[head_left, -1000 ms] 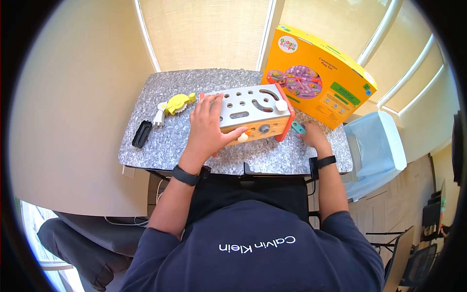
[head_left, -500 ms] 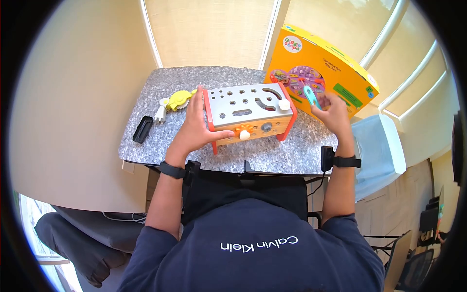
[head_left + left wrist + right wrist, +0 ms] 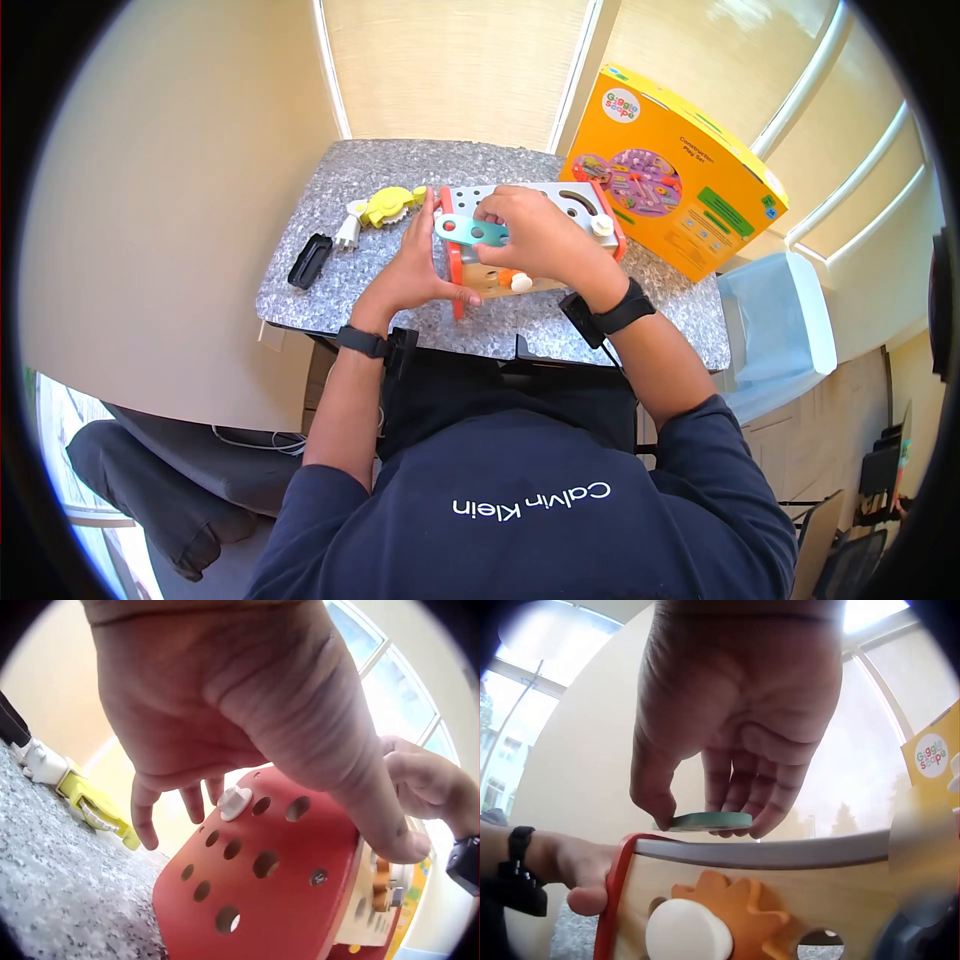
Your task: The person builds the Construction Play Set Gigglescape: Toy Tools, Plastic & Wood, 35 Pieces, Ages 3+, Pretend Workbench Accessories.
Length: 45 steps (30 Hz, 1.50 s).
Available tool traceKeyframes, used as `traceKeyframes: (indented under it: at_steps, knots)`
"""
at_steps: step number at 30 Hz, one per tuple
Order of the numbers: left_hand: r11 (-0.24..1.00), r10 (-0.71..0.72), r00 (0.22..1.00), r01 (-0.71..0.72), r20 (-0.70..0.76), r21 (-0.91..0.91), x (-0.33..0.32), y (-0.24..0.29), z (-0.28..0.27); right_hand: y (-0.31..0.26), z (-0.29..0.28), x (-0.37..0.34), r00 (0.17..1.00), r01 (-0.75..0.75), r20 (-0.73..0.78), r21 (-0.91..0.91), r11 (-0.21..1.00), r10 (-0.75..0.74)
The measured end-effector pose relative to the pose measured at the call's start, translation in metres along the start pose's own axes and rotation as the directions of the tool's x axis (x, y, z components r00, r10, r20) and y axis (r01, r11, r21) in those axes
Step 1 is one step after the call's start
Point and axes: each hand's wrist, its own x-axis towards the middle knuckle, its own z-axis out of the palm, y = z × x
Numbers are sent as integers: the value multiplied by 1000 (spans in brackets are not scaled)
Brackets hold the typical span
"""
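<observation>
A toy workbench (image 3: 557,188) with a silver top and red end panels stands on the speckled table. My left hand (image 3: 410,270) rests along its left end, fingers nearly straight and thumb over the front edge. In the left wrist view a white peg (image 3: 234,802) sticks out of that red panel (image 3: 247,900). Just above the silver top, my right hand (image 3: 540,235) pinches a teal perforated strip (image 3: 463,230) between thumb and fingers, level over the left part. On the front are an orange gear (image 3: 757,919) and a white knob (image 3: 686,934).
Behind on the right leans a yellow-orange box (image 3: 690,190). A yellow toy saw (image 3: 388,208) with a white part (image 3: 350,228) and a black tray (image 3: 310,262) lie at the left. A light blue bin (image 3: 775,330) stands beyond the table's right side.
My right hand has lifted the teal strip from the table right of the workbench and carried it left over the top. My left hand has slid from the top to the left end.
</observation>
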Motion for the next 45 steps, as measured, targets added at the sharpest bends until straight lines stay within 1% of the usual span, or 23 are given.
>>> traceKeyframes:
  at_steps: [3,5,7,9,10,11,12,14,15,16,18,20,22,23,25,32,35,37,39,41,42,44,45]
  knots:
    - [1000,22,999,-22,23,12,-5,-4,-10,0,7,-2,996,-57,67,-58,997,61]
    - [999,50,998,-50,42,6,-9,-6,-23,0,9,-7,999,-40,1,-92,995,40]
    - [986,2,1000,3,30,-169,-11,-14,-48,-7,4,-13,994,-43,-104,-95,995,33]
    - [997,-44,987,34,-155,-67,4,-66,-61,-6,-1,-17,979,-42,-205,-99,994,20]
    - [997,-45,987,35,-156,-69,13,-68,-69,-3,-5,-19,970,-108,-230,-119,987,79]
    - [961,-144,966,188,-214,202,22,-69,-77,2,-8,-22,957,-174,-256,-135,975,136]
    - [830,-220,930,337,-295,445,30,-69,-84,9,-10,-24,958,-172,-255,-134,976,134]
    - [760,-244,940,339,-239,554,47,-86,-92,25,-12,-27,983,-183,-46,-326,928,178]
    - [682,-271,945,324,-185,655,55,-93,-95,27,-9,-28,983,-182,-52,-327,927,175]
    - [681,-266,945,322,-188,658,62,-90,-97,25,-6,-30,977,-212,-84,-292,933,196]
    - [684,-341,940,258,-13,683,73,-84,-97,27,-2,-29,970,-239,-117,-254,937,215]
    - [637,-281,959,212,-33,741,82,-103,-91,30,-2,-27,965,-261,-108,-265,928,240]
    - [491,-375,926,243,-48,836,93,-106,-85,25,-1,-27,960,-278,-117,-277,920,255]
    - [495,-369,928,238,-46,835,96,-107,-82,23,-1,-27,955,-293,-123,-288,912,268]
    - [401,-263,961,189,-85,896,98,-114,-79,23,1,-28,957,-288,-134,-296,911,259]
    - [427,-220,970,189,-101,884,113,-137,-79,20,1,-27,953,-302,-129,-297,906,275]
    - [485,-80,982,189,-172,854,125,-133,-86,19,1,-28,953,-300,-138,-301,905,270]
    - [657,111,929,197,-352,727,135,-105,-98,19,2,-28,954,-297,-138,-301,906,266]
    - [824,129,876,166,-465,542,140,-54,-113,18,3,-29,956,-286,-161,-311,906,246]
    - [958,151,911,-39,-384,284,138,-11,-124,17,3,-29,956,-283,-161,-308,908,244]
    - [958,148,911,-36,-386,284,136,6,-123,17,2,-30,956,-285,-164,-306,908,244]
    - [972,231,933,-236,-276,18,122,36,-111,18,2,-31,958,-274,-169,-301,913,232]
    - [973,228,934,-232,-276,20,112,51,-102,18,3,-31,959,-265,-176,-297,917,220]
